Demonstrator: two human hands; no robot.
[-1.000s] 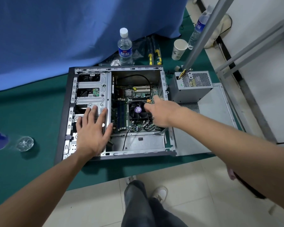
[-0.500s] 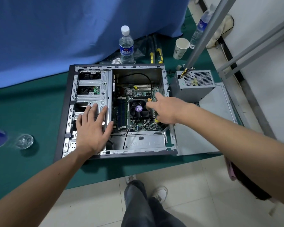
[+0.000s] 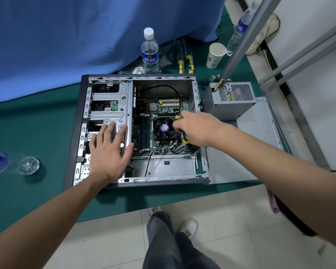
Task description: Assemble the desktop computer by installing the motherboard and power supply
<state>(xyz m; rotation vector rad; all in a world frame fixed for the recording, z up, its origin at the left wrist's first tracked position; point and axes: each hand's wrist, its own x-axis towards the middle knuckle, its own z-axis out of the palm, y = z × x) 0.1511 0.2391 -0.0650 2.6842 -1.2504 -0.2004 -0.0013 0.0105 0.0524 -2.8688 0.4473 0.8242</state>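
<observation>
The open computer case [image 3: 77, 133] lies on its side on the green mat. Inside it sits the motherboard [image 3: 144, 133] with its black CPU fan [image 3: 163, 129]. My left hand [image 3: 109, 150] rests flat, fingers spread, on the metal drive cage [image 3: 113, 111]. Over the board's right side, beside the fan, my right hand [image 3: 196, 129] grips a screwdriver; only a bit of its green and yellow handle [image 3: 185, 140] shows under the palm, and the tip is hidden. The grey power supply [image 3: 229, 101] stands outside the case, to its right, on the removed side panel [image 3: 256, 136].
A water bottle [image 3: 149, 53], yellow-handled tools [image 3: 185, 63] and a paper cup [image 3: 214, 55] stand behind the case. A second bottle [image 3: 239, 32] leans by a grey metal frame [image 3: 246, 33]. A bottle [image 3: 28, 165] lies at the left. Blue cloth hangs at the back.
My right hand has shifted slightly away from me along the board's right side, and its index finger now points toward the back. The left hand stays on the drive cage.
</observation>
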